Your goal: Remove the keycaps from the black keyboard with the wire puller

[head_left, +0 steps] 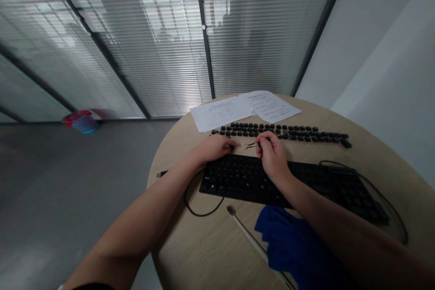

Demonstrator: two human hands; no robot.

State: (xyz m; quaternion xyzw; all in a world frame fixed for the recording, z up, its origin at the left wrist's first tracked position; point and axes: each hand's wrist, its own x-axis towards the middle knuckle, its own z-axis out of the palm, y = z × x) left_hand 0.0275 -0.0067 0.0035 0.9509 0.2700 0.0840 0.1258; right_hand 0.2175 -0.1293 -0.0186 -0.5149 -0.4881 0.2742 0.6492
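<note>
A black keyboard (pixel 241 179) lies on the round wooden table, with many keys off its frame. Behind it, loose black keycaps (pixel 299 128) stand in long rows. My left hand (pixel 219 146) is at the keyboard's upper left edge, its fingers pinched on a small black keycap (pixel 232 147). My right hand (pixel 271 152) is closed around the dark handle of a wire keycap puller (pixel 251 145); its thin prongs point left toward my left hand, apart from the keycap. The puller's other wire end sticks out over the keycap rows.
Printed papers (pixel 222 112) lie at the table's back edge. Nearer me are a long brush (pixel 249 236) and a blue cloth (pixel 288 240). A black cable (pixel 204 215) loops at the keyboard's left. A basket (pixel 83 122) stands on the floor by the glass wall.
</note>
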